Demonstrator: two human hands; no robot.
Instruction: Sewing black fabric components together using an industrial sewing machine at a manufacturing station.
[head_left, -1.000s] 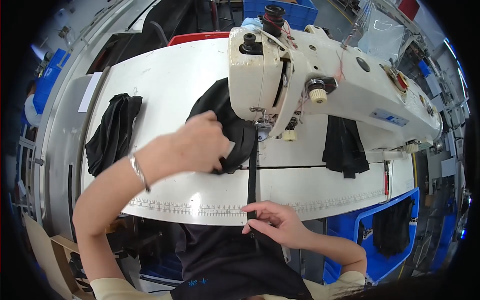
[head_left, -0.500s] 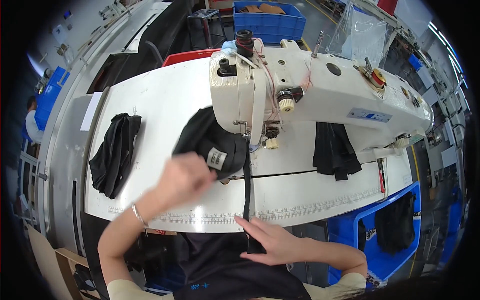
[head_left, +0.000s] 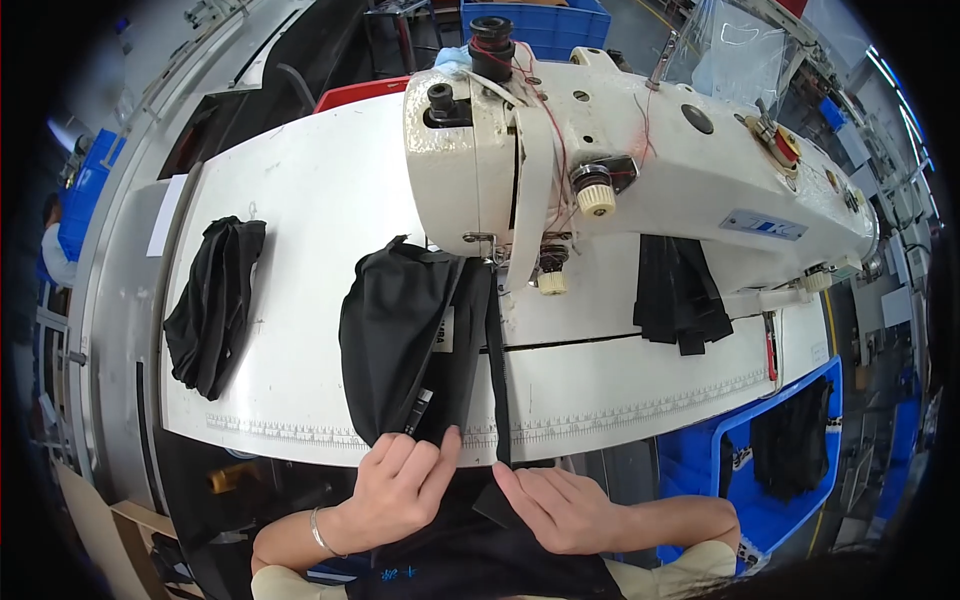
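Under the needle of a white sewing machine [head_left: 465, 180] lies a black fabric piece [head_left: 395, 320] with a pale label [head_left: 443, 330] sewn on it and a small dark tag near its lower edge. My left hand [head_left: 400, 485] is closed on the piece's near edge, at the table's front. A narrow black strip [head_left: 499, 390] runs from the needle straight toward me. My right hand [head_left: 560, 508] pinches its near end between thumb and fingers, just off the table edge. Whether the strip is a zipper or plain tape, I cannot tell.
A heap of folded black pieces [head_left: 215, 305] lies on the left of the white table [head_left: 300, 190]. Several black strips [head_left: 680, 295] rest below the machine arm. A blue bin [head_left: 700, 470] with black material stands at the right, and a printed ruler [head_left: 600, 425] follows the front edge.
My left hand has come down to the table's front edge and gripped the fabric, which now lies stretched toward me. My right hand still holds the strip, slightly farther right.
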